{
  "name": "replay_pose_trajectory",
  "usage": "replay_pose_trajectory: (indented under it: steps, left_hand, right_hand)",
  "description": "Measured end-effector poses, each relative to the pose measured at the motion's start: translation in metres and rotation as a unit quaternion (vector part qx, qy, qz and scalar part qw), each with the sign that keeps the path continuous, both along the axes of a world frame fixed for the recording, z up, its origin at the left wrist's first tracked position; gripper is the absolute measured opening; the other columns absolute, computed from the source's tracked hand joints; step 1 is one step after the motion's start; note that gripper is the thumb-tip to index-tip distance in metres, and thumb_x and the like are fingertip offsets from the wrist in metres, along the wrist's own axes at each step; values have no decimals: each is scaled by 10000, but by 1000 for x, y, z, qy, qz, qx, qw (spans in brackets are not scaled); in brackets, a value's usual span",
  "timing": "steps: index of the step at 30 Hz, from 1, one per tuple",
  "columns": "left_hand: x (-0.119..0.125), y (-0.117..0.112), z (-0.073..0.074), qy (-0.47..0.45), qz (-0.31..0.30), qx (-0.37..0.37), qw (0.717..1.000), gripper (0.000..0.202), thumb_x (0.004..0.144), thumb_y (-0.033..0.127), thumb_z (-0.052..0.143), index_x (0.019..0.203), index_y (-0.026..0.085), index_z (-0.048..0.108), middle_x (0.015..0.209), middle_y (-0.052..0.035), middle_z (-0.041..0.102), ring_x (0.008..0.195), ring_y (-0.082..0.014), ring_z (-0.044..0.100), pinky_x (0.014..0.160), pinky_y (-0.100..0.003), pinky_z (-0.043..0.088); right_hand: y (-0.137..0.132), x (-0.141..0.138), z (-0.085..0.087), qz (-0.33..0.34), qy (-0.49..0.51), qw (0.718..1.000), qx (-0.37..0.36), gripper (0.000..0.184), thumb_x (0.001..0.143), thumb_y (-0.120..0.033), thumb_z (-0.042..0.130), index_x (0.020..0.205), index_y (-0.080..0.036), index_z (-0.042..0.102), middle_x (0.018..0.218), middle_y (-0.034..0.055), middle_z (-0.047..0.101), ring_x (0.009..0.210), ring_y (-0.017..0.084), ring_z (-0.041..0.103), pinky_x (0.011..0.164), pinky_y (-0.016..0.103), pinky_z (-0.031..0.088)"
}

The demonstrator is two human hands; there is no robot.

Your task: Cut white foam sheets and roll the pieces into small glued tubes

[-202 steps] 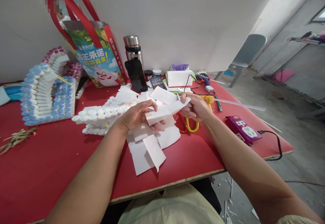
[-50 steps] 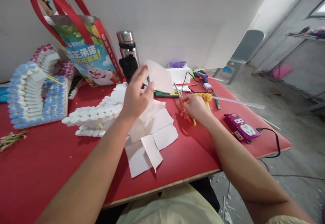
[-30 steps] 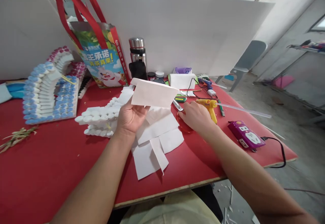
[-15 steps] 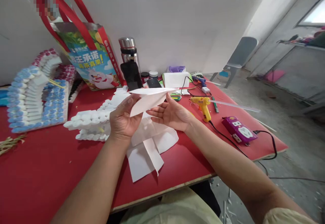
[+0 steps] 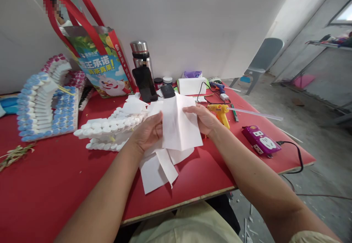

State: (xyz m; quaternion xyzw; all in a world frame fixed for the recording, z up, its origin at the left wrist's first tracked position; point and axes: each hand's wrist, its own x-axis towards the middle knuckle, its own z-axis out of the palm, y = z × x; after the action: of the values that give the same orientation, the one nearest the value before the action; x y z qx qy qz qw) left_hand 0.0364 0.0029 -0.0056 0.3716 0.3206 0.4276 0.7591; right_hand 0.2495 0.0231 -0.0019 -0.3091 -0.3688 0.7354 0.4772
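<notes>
A big white board (image 5: 192, 33) stands along the far side of your red table (image 5: 68, 184). Beyond the table's right end, on the floor, is a grey chair (image 5: 262, 55). On the table at the back left stands a printed shopping bag (image 5: 101, 65) with red handles. Left of it sits a curved stack of blue-tipped swabs (image 5: 35, 111), and nearer you, just beside your left wrist, lies a bundle of white swabs (image 5: 104, 127).

Loose papers (image 5: 154, 175) lie in an overlapping pile in front of you. Just above them, between your hands, is the white sheet (image 5: 178, 125), creased down its middle. Your left hand (image 5: 150, 131) pinches its left edge, thumb uppermost. Your right hand (image 5: 203, 119) grips the right side, thumb on the front face and fingers behind.

A steel bottle (image 5: 140, 48) stands upright beside the bag, with a black phone (image 5: 144, 85) tilted in front of it. To the right of your right hand, a purple power socket (image 5: 261, 140) lies near the table's edge. Closer to that hand is a yellow glue gun (image 5: 221, 112), a clear stick reaching out behind it. Smallest are two little jars (image 5: 167, 80) near the bottle.
</notes>
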Motion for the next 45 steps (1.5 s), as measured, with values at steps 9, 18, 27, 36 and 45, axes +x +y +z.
replay_pose_trajectory:
  steps: [9,18,27,36,45]
  left_hand:
    - [-9,9,-10,79,167,95,978,347,724,294,846,1024,154,743,954,-88,787,800,-238,738,736,-357,595]
    - [-15,12,-12,119,160,175,964,418,753,320,820,1131,176,713,979,-73,781,820,-241,734,735,-344,577]
    - [-19,12,-8,96,134,174,971,384,754,284,803,1107,156,720,948,-79,784,771,-242,736,695,-342,574]
    - [-17,11,-3,62,144,175,972,372,724,241,792,1089,181,756,1009,-74,785,909,-239,736,829,-343,565]
    - [-24,13,-4,90,151,178,968,102,757,194,670,809,181,756,737,-24,668,595,-115,567,541,-225,413]
  right_hand:
    - [6,12,-3,39,-80,996,6,323,729,-374,867,948,-162,761,910,89,786,746,209,731,743,343,603]
    - [13,13,-10,-55,-137,987,60,292,615,-343,927,818,-179,794,813,58,789,712,217,736,678,331,599]
    - [8,12,0,-50,-124,990,44,321,590,-301,927,856,-188,786,856,46,797,719,203,732,684,321,605]
    - [10,17,0,-49,-93,993,50,241,613,-220,872,834,-189,781,800,36,780,674,185,705,643,308,563]
    - [9,22,3,-18,-98,992,79,175,671,-240,781,838,-195,758,734,16,720,570,156,616,515,275,478]
